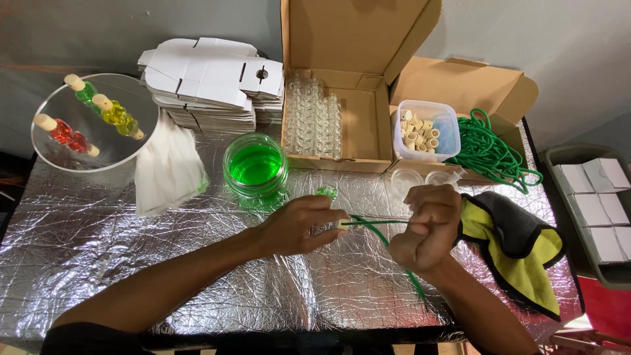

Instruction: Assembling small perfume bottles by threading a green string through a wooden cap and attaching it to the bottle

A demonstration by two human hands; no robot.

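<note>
1. Surface (131, 263): covered in crinkled silver foil, set against a grey wall; a grey bin of white boxes (595, 210) stands at the right edge.
2. Stock still unused, far side: an open carton of empty glass vials (314, 118), a stack of flat white box blanks (210, 82), a tangle of green cord (490, 154) and a tub of corks (420, 131).
3. Finished, judging by appearance: three corked bottles, red, yellow and green, lie on the clear round stand (92, 121) at far left.
4. Jar of green liquid (255, 167) stands open at centre.
5. In hand: the left hand (296, 223) pinches a small vial with green liquid (327, 192) and its cork; the right hand (427, 227) is closed in a fist on a green cord length (378, 230), drawn taut between them.
</note>
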